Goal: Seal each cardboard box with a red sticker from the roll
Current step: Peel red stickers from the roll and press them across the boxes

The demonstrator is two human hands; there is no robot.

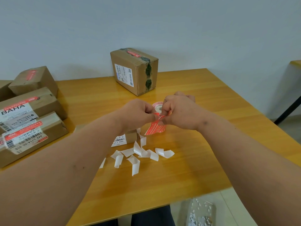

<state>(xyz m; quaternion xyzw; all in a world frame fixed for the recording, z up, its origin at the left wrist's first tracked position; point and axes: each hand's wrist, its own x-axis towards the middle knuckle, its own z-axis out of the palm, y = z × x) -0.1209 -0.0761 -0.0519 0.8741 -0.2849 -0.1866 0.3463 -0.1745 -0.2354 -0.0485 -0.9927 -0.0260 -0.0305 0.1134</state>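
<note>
The wooden table (pixel 203 160) spreads out under my arms, its far edge against a pale wall (pixel 146 22). At my left, four cardboard boxes (pixel 31 128) sit bunched together, each with a red sticker across its top, some with white shipping labels. One more box (pixel 134 70) stands alone at the far middle of the table, with a red sticker on top, dark-patterned tape running down its side and a white label on the face toward me. A smaller box (pixel 130 137) lies just below my left wrist, mostly hidden by my arm, showing only a brown corner and a barcode label.

Between me and that small box, curled white backing strips (pixel 143 154) lie scattered on the wood. The sticker roll (pixel 157 107) rests on the table just behind my hands, partly covered by them.

My left hand (pixel 136 114) and right hand (pixel 179 114) meet above the table, fingertips close together. Both pinch the top end of a red sticker (pixel 155 128), thumbs and forefingers drawn in tight on it, and the rest of the sticker hangs down below my fingers, with white print on its face.
</note>
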